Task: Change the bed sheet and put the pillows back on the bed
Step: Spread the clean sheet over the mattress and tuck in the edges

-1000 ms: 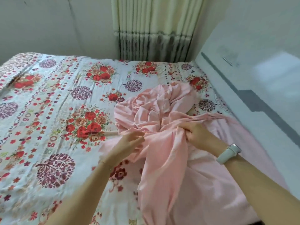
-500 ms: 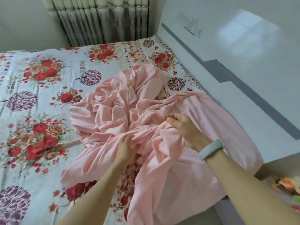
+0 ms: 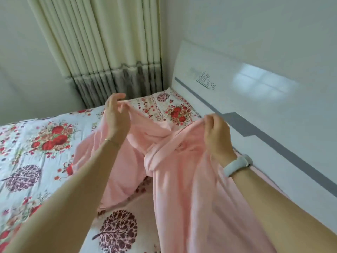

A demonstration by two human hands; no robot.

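Observation:
A pink sheet (image 3: 184, 179) hangs bunched and twisted between my two raised hands above the bed. My left hand (image 3: 116, 115) pinches its upper edge on the left. My right hand (image 3: 217, 132), with a pale band on the wrist, grips the edge on the right. The rest of the pink sheet drapes down over the near right part of the bed. Under it lies a white floral sheet (image 3: 36, 143) with red flowers and purple trees, spread over the mattress. No pillows are in view.
A glossy white headboard (image 3: 255, 99) with a grey stripe runs along the right side of the bed. Cream pleated curtains (image 3: 109, 48) hang in the far corner against pale walls.
Both hands have lifted the pink sheet off the bed, from a crumpled heap to a raised hanging stretch. The view has tilted up toward the curtains and headboard.

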